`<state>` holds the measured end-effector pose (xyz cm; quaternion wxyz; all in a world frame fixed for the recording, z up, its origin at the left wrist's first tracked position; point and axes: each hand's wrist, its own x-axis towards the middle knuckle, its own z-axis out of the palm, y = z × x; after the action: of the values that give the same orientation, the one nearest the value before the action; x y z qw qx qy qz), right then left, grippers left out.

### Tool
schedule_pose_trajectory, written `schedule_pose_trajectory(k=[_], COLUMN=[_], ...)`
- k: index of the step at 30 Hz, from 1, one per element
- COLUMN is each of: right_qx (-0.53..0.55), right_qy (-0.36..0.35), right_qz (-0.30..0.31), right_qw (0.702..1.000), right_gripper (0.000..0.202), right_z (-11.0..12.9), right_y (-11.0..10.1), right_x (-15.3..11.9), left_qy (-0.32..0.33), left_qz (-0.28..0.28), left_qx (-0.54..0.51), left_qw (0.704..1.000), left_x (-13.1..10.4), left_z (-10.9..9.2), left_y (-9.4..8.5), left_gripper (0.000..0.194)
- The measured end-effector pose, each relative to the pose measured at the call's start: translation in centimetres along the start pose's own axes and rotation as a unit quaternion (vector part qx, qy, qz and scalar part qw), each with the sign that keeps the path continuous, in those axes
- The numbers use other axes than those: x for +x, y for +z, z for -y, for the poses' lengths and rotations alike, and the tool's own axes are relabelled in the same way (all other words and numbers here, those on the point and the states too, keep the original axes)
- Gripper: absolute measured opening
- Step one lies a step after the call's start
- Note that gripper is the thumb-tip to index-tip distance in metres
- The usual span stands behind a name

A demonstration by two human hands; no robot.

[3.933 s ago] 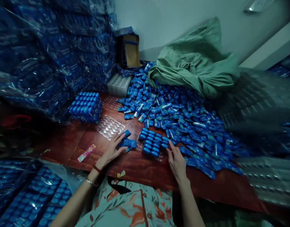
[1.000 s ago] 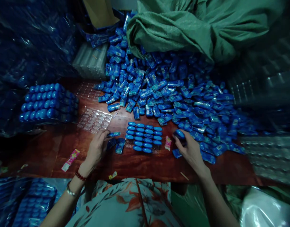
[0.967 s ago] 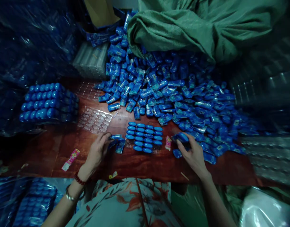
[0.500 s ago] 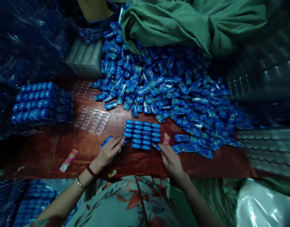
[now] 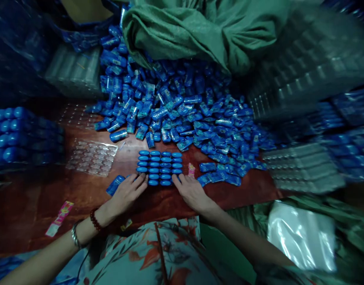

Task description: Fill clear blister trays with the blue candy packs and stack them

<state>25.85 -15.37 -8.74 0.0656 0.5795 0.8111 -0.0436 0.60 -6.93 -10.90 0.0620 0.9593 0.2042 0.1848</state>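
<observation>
Rows of glossy blue oval pieces (image 5: 160, 165) lie in a block on the reddish-brown table (image 5: 146, 202). At the block's lower left corner are the bent fingertips of my left hand (image 5: 127, 194), with a wrapped blue packet (image 5: 115, 185) just to its left. My right hand (image 5: 191, 192) touches the lower right corner with its fingertips, below a small pink label (image 5: 191, 170). What either hand grips, if anything, is too small or hidden to tell.
A heap of wrapped blue packets (image 5: 176, 107) spreads behind the block under a green cloth (image 5: 182, 35). Clear plastic trays (image 5: 94, 157) lie left; more are stacked right (image 5: 303, 168). Stacked blue pieces (image 5: 18, 136) stand far left.
The view has shifted right, so things appear further left. My right hand has moved in against the block's lower right corner, where a blue piece was near its fingertips. My left hand stays at the left corner.
</observation>
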Motion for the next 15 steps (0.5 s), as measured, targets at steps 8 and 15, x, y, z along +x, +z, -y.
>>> schedule_pose_trajectory(k=[8,15], right_qx=[0.074,-0.032], right_qy=[0.143,0.064], right_qz=[-0.182,-0.026], right_qw=[0.970,0.997], right_gripper=[0.058,0.071], right_z=[-1.7,-6.8], right_y=[2.9,3.4], right_x=[-5.6,-6.5], left_qy=[-0.204,-0.418], left_qz=[-0.100,-0.161], left_qx=[-0.046,-0.101], left_qw=[0.973,0.889], left_x=[-1.8,-4.8], left_z=[0.0,-0.5], left_y=[0.3,-2.1], left_gripper=[0.042,0.021])
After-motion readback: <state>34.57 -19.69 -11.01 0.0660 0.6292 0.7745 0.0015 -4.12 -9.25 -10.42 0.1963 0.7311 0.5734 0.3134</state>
